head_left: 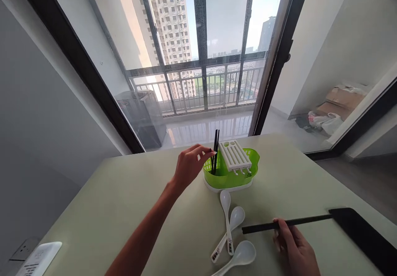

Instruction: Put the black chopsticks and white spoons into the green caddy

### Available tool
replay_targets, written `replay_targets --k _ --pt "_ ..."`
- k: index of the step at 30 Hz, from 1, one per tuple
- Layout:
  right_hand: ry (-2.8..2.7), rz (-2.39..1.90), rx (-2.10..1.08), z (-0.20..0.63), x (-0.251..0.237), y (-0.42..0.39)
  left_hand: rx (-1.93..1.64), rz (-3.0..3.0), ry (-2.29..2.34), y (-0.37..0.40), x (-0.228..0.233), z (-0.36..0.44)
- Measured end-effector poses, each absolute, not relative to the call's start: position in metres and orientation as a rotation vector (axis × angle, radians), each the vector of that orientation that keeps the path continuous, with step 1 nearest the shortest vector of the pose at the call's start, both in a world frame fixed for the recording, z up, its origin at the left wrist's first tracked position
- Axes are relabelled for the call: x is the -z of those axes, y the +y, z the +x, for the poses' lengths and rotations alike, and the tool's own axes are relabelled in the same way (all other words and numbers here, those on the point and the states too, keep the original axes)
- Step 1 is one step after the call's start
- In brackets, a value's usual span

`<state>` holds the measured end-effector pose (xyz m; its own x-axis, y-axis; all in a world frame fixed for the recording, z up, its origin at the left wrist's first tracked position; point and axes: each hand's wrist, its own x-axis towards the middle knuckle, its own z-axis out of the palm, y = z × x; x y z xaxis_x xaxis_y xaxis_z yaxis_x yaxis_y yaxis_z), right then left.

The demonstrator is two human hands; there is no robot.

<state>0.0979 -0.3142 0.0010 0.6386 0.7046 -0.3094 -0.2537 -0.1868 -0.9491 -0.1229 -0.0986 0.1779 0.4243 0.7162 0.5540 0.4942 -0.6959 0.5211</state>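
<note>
My left hand [190, 162] reaches over the left end of a green plastic basket [228, 181]. Its thumb and forefinger are pinched together at the upright black chopsticks [216, 139], whose lower ends stand inside the basket. My right hand [296, 243] grips more black chopsticks [260, 227] low over the table, held nearly level; how many is unclear. Across the basket's top lies a white slotted rack [234, 154] with small hooks. In front of the basket are a white spoon [226, 201], a second spoon [237, 216] crossing it, and a third spoon [245, 252] nearest me.
A flat black object [362, 230] lies at the right of the pale table [149, 185], by the chopsticks' thin ends. At the lower left is a white object with printing [43, 257]. A glass door with dark frames [271, 77] stands beyond the table.
</note>
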Motion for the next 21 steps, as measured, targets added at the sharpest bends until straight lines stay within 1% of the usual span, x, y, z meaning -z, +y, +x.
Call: replay_targets --k 4,10,16,21 --pt "-0.551 -1.584 -0.908 0.096 0.003 -0.313 -1.086 2.471 1.073 -0.077 -0.187 -0.107" --pt "-0.877 -1.657 -0.87 0.092 0.013 -0.312 -1.048 2.514 1.162 -0.059 -0.186 -0.095" --pt "-0.971 -1.702 -0.811 0.094 0.018 -0.308 -0.894 2.604 1.299 -0.057 -0.181 -0.089" --pt "-0.958 -1.688 -0.845 0.093 0.017 -0.311 -1.044 2.493 1.367 -0.078 -0.164 -0.104"
